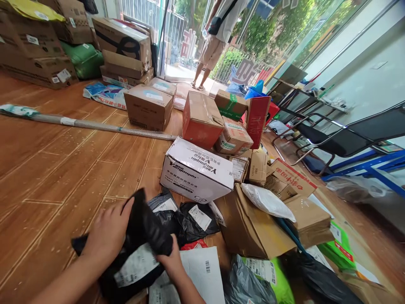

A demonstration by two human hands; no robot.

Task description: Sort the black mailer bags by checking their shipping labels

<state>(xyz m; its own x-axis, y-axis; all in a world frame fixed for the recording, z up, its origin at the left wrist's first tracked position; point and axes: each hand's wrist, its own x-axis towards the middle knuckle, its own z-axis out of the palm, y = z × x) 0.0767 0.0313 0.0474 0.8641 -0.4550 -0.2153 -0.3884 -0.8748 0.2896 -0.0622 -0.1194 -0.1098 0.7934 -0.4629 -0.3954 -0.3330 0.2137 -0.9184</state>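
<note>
Black parcel (142, 231) (white box (196, 174) beyond)

"Yanyoupin" (204, 165) and "V" that stood on the white box (221, 185), Chinese lines (182, 179) along its side, large characters (189, 43) on the glass front (268, 42), a label (136, 265) that blurred on the held black parcel (150, 223)

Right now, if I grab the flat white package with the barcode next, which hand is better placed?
Likely your right hand: it is beside the flat white package, while your left hand is farther off, across the black labelled parcel. Both grip that parcel, so the right must let go first.
</note>
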